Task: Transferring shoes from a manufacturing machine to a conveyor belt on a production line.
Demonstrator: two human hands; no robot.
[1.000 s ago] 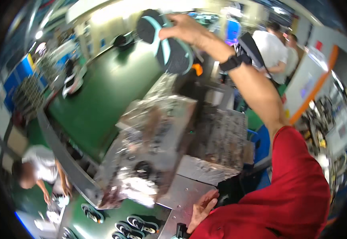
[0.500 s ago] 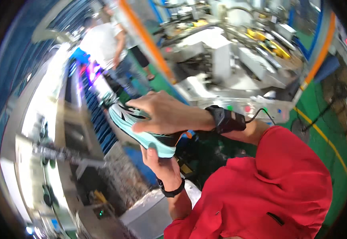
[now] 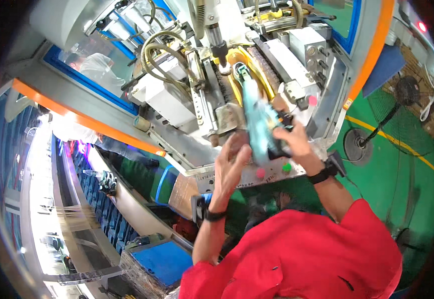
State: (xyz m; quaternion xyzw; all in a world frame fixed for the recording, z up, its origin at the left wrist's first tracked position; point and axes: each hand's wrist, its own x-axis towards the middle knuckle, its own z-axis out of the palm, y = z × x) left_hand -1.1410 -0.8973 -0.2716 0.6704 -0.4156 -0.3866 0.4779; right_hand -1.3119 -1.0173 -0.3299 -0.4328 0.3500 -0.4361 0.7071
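A light teal sports shoe point(image 3: 257, 122), blurred by motion, points away from me over the cradle of the machine point(image 3: 177, 104). Its toe is at the yellow-lined mould point(image 3: 237, 55); its dark heel end is nearest me. My right hand point(image 3: 299, 144) grips the shoe near its collar, though the fingertips are partly hidden. Beside the shoe's left side is my left hand point(image 3: 229, 162), thumb and fingers apart, with nothing seen in it. A worn metal block point(image 3: 229, 118) sits just beyond its fingers.
Coloured buttons, one of them green point(image 3: 286, 167), line the machine's front panel. An orange-edged frame point(image 3: 97, 122) surrounds the machine. On the left runs a conveyor point(image 3: 122, 199) with a shoe on it. A floor fan point(image 3: 401, 94) stands right; a person point(image 3: 97, 67) is beyond the machine.
My view has turned from the conveyor side to the machine. The shoe went from between both hands to the machine's cradle, in my right hand; my left hand has come off it.
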